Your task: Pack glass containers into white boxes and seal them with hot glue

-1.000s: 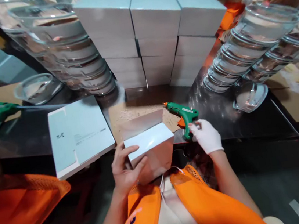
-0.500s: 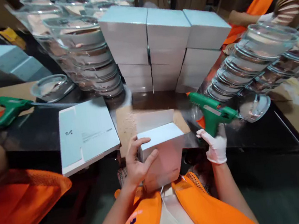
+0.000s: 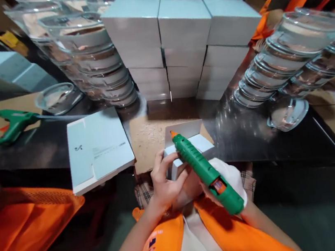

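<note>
Right hand (image 3: 229, 177): white-gloved, closed round the green glue gun (image 3: 195, 159); its fingers and the trigger are hidden beneath the gun's body
Left hand (image 3: 169, 183): bare, clasping the pale box (image 3: 205, 143) by its left side; the thumb tip meets the gun's outline, contact unclear
Pale box: before the person's body, at the table's (image 3: 241, 142) near edge; its middle is covered by the gun
Orange nozzle (image 3: 173, 134): in front of the raised flap (image 3: 183, 130); whether they touch cannot be told
Flat box (image 3: 98, 147): to the left; its small print is illegible
Stacked boxes (image 3: 184, 23): beyond, between clear tubs (image 3: 93, 61); the rightmost tubs are cut off by the frame
</note>
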The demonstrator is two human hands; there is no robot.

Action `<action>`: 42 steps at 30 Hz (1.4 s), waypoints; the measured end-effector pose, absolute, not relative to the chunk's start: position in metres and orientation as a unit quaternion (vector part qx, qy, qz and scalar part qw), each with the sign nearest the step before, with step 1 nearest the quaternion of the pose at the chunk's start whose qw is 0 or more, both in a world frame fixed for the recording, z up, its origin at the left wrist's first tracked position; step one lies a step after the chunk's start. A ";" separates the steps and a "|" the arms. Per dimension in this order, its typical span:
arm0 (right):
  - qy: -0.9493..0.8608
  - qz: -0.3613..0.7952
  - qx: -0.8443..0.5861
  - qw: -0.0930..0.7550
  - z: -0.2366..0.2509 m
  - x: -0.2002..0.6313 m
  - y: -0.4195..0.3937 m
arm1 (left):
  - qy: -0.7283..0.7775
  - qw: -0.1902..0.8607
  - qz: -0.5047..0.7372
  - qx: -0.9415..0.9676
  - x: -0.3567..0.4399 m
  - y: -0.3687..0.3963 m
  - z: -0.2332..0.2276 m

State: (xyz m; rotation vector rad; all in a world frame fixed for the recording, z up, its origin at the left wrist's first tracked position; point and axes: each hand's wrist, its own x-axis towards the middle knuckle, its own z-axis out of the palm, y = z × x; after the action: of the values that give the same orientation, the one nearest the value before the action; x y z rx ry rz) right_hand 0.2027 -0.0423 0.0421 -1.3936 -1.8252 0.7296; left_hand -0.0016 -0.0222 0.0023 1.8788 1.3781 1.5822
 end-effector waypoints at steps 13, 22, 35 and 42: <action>-0.599 0.292 -0.635 0.391 0.018 0.238 -0.027 | 0.506 0.182 0.560 0.630 -0.013 -0.027 -0.005; -0.407 0.527 -0.674 0.321 0.001 0.247 0.052 | 0.513 0.196 0.578 0.604 -0.023 -0.025 -0.017; -0.455 0.616 -0.516 0.385 0.056 0.214 0.054 | 0.404 0.269 0.601 0.635 -0.014 -0.015 -0.020; -0.558 0.596 -0.401 0.414 0.034 0.228 0.042 | 0.365 0.334 0.706 0.507 -0.007 -0.001 -0.034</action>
State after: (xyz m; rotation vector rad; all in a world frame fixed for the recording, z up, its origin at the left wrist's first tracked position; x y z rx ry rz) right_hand 0.2280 0.0424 0.0339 -1.0085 -1.4027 1.4988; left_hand -0.0067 -0.0011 -0.0341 1.3228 0.9532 1.8435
